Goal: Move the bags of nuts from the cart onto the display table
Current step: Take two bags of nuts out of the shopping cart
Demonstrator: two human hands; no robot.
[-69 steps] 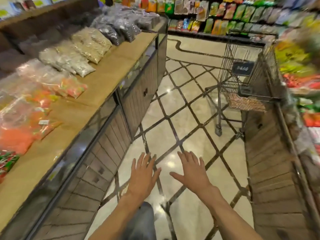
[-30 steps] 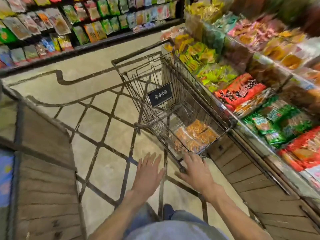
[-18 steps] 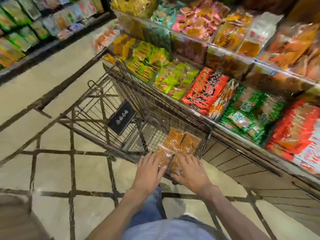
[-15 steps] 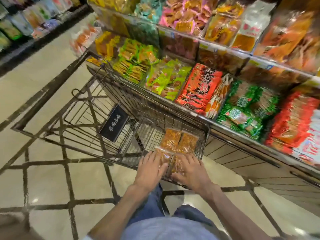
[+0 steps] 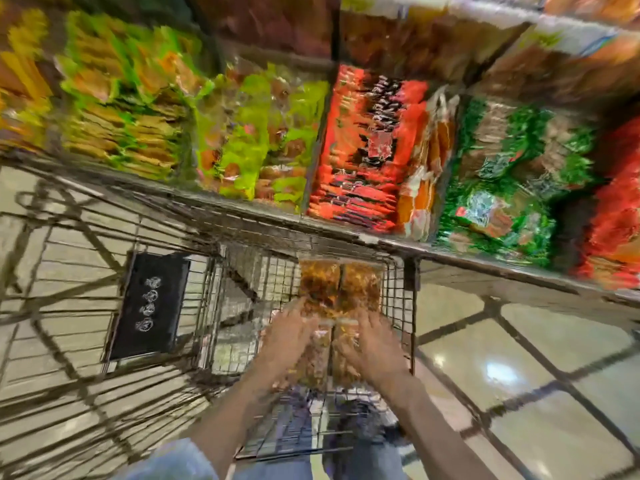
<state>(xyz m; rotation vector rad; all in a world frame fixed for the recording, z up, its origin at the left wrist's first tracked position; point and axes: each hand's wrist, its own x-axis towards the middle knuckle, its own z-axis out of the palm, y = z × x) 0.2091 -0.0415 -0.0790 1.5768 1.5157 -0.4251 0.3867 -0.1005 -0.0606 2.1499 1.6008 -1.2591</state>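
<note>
Motion blur is smearing the whole view, so I am struggling to read finger detail, and both forearms are running off the bottom edge. The near bags of nuts (image 5: 313, 358) are lying half hidden beneath my hands in the wire cart (image 5: 408, 306), with two more bags (image 5: 341, 285) lying clear just beyond. Compared with half a second ago, I am now looking almost straight down into the basket, and both hands are sitting lower on the bags. My left hand (image 5: 285, 341) and right hand (image 5: 372, 344) are reaching side by side, palms down, touching the near bags; whether the fingers are curling round them I cannot tell. The packed snack shelf (image 5: 367, 237) is standing just beyond the cart.
</note>
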